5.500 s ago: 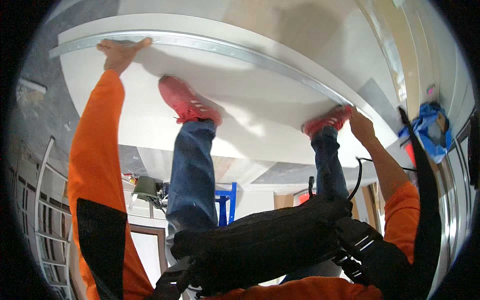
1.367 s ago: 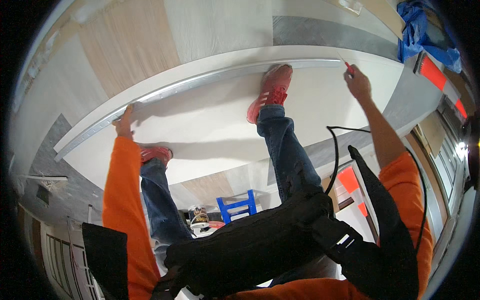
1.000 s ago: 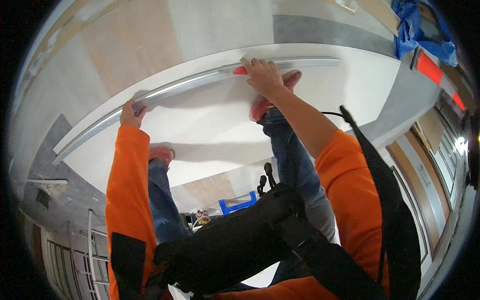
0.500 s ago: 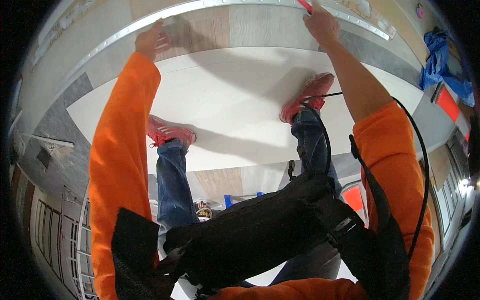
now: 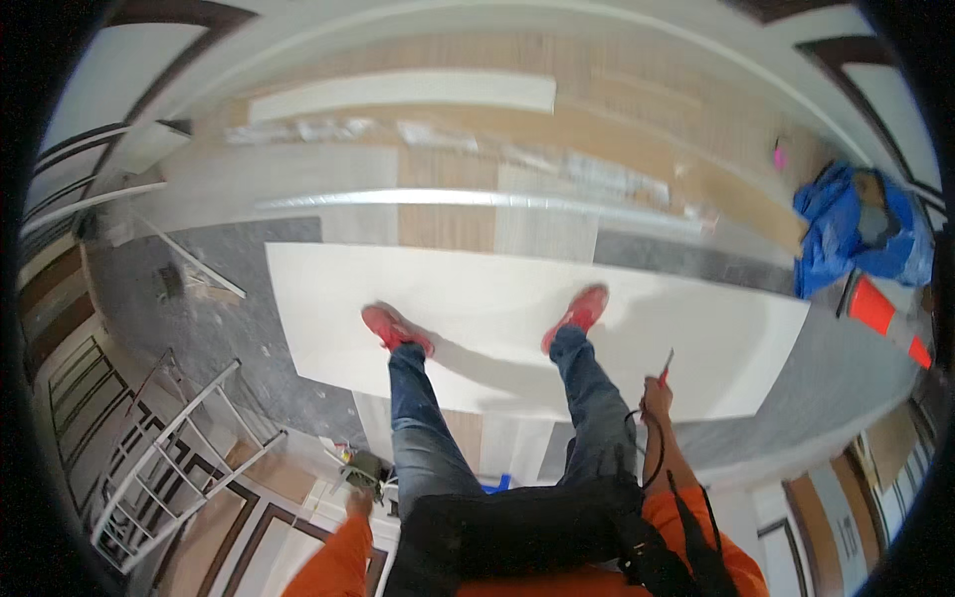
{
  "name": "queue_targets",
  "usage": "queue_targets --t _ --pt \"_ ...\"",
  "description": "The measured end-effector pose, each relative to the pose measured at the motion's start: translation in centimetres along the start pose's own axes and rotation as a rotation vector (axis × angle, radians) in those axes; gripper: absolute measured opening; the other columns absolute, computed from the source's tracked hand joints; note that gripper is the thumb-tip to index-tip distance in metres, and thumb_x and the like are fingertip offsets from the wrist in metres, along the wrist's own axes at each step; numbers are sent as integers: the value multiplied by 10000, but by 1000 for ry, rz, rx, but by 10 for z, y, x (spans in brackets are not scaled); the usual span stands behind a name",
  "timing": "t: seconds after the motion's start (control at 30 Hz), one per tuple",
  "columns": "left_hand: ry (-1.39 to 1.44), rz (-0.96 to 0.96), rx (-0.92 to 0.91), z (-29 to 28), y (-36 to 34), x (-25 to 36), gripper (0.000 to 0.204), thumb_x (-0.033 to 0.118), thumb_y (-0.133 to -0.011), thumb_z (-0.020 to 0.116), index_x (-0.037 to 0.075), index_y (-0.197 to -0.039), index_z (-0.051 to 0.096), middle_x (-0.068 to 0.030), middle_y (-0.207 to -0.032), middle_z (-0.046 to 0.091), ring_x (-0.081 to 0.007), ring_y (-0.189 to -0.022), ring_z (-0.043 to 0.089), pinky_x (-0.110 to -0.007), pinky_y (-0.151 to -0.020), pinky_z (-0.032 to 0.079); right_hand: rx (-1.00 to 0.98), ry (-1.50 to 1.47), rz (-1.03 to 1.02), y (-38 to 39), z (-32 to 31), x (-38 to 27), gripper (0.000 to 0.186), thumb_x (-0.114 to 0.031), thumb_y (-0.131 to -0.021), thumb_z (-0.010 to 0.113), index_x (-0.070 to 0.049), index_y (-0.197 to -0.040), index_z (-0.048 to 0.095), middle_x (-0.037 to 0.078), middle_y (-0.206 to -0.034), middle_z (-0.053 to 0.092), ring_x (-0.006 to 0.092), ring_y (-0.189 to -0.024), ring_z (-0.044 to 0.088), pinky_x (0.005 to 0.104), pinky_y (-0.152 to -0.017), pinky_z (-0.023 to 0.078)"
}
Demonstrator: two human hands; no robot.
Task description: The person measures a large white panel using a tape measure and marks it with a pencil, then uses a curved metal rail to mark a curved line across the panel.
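Note:
My right hand [image 5: 657, 398] is closed round a slim red-handled tool [image 5: 665, 374] with a narrow pointed tip; its exact kind is too small to make out. It hangs over the near right part of a large white board [image 5: 477, 289] lying flat on the floor. I am standing on this board in red shoes. My left hand [image 5: 357, 503], smeared by motion, is low beside my left leg, near a dark green bag-like thing [image 5: 364, 472]. Its fingers cannot be made out. Beyond the board's far edge lies a long silvery metal strip [image 5: 438, 199], touched by neither hand.
Past the strip lie a long cardboard piece [image 5: 637, 149] and a white plank [image 5: 398, 92]. A blue tarp or bag [image 5: 836, 239] and an orange-and-white cone [image 5: 875, 306] are at the right. A white metal rack [image 5: 189, 438] stands at the near left.
Both hands have drawn back from the metal strip toward my body, the right one still with the red-handled tool. My view has risen and widened; the strip now lies untouched.

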State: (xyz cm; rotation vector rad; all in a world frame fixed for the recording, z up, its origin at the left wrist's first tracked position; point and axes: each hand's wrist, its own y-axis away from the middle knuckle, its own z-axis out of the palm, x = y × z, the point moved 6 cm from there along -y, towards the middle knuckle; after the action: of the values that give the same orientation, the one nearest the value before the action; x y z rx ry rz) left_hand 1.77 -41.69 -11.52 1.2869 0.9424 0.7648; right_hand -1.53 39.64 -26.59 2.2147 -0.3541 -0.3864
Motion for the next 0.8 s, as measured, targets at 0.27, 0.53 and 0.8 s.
queue_targets --t 0.27,0.53,0.8 --pt "956 -59 -36 -16 85 230 407 330 -837 570 128 -1191 565 -152 -1154 623 -293 -1058 607 -421 -862 486 -334 -514 -67 106 -17 -281 183 -208 -798 636 -129 -741 480 -11 -539 397 147 -441 415 332 -440 384" --pt "1744 -23 159 -174 31 374 441 347 -838 574 112 -1210 554 -152 -1136 631 -293 -1050 607 -390 -864 483 -567 265 -752 227 106 -493 133 -230 -868 588 -101 -837 573 -27 -593 433 102 -457 423 271 -448 416" --pt "2014 69 47 -263 25 478 476 364 -838 577 96 -1230 542 -152 -1117 639 -293 -1043 608 -358 -867 481 -421 937 -910 223 184 -508 146 -171 -870 540 -48 -868 620 4 -614 473 122 -452 452 284 -414 395"
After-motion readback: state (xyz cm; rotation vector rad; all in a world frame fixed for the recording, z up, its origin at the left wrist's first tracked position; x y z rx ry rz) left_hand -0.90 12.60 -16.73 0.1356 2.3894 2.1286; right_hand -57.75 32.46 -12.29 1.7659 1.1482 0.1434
